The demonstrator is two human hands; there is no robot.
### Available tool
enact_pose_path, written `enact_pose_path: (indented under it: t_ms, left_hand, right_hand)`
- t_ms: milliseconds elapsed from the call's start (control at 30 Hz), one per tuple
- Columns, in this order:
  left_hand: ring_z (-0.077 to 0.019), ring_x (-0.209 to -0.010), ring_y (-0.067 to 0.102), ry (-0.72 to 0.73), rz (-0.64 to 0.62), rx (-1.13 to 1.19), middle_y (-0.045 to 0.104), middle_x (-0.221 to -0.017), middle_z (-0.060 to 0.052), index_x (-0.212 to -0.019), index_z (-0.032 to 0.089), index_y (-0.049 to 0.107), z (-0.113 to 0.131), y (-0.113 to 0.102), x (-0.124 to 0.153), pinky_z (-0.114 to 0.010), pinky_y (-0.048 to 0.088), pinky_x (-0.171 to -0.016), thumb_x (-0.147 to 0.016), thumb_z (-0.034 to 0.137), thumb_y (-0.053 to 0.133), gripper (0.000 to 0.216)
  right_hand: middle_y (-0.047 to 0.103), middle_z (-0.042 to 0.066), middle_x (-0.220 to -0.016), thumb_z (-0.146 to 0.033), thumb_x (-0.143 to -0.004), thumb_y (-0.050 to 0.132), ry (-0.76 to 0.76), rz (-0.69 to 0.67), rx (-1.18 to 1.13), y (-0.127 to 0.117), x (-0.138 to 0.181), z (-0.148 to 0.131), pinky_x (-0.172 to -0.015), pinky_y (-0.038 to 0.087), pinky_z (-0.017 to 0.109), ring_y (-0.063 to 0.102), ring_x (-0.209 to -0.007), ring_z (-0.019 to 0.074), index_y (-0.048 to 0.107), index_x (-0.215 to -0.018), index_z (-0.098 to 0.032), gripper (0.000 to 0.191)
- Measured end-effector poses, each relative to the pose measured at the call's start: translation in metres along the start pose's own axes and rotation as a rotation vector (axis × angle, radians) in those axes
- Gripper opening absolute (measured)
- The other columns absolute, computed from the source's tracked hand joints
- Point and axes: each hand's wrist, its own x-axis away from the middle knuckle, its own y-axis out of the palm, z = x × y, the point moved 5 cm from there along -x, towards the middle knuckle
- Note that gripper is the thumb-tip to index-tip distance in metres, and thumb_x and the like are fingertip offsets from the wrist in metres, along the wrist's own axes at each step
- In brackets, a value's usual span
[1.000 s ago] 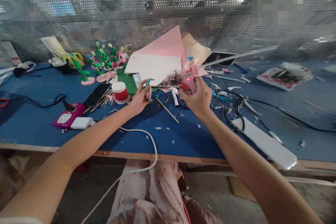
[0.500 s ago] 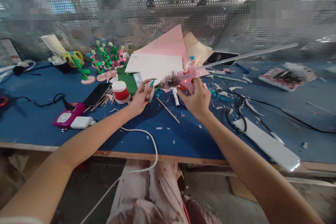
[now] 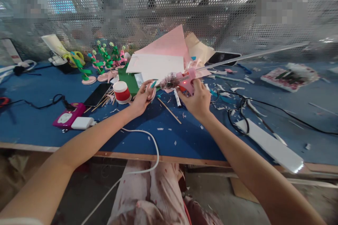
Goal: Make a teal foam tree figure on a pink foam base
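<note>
A metal mesh screen [image 3: 169,21] is standing behind a blue table [image 3: 190,140], paper scraps littering the top. Left hand [image 3: 142,98] is pinching a pink disc [image 3: 151,95], partly hidden by the fingers, just above the table. Right hand [image 3: 197,100] is gripping a pink glue gun [image 3: 188,83], red light showing, its wrapped nose [image 3: 169,81] pointing at the disc; can't tell if the tip is touching. Long clear glue stick [image 3: 253,55] is sticking out the back.

Step in hand is looking like gluing. Next move is calling for a steady disc, fine aim and fingertips kept off the hot tip.

Room: open space is lying between the forearms, reaching the front edge [image 3: 169,158]; a thin wooden stick [image 3: 169,110] is lying there. Red-and-white tub [image 3: 122,93] is crowding the left hand, white paper [image 3: 158,64] is sitting behind the nose, a black cable [image 3: 277,111] is running off right.
</note>
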Motion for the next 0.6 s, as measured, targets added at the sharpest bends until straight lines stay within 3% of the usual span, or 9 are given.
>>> enact_pose_path:
  t_ms: [400,600]
  left_hand:
    - [-0.0038,-0.042,0.029,-0.004,0.026,-0.042,0.031,-0.05,0.008,-0.105,0.027,0.051,-0.0005,-0.0015,-0.0001,-0.015,0.027,-0.042,-0.078,0.032,0.062,0.03]
    - [-0.0039,-0.046,0.034,0.053,-0.015,-0.086,0.042,-0.058,0.006,-0.11,0.027,0.05,-0.0002,-0.0008,0.0008,-0.015,0.029,-0.043,-0.077,0.037,0.062,0.036]
  right_hand:
    - [0.06,0.007,-0.079,-0.047,-0.073,0.053,0.023,-0.013,0.014,-0.0024,-0.0014,-0.0021,-0.053,0.037,0.029,0.055,-0.067,0.0198,0.049,-0.083,-0.02,0.029]
    - [0.06,0.006,-0.079,-0.046,-0.073,0.053,0.017,0.006,0.019,-0.0029,-0.0017,-0.0008,-0.054,0.037,0.029,0.055,-0.067,0.0195,0.05,-0.084,-0.02,0.029]
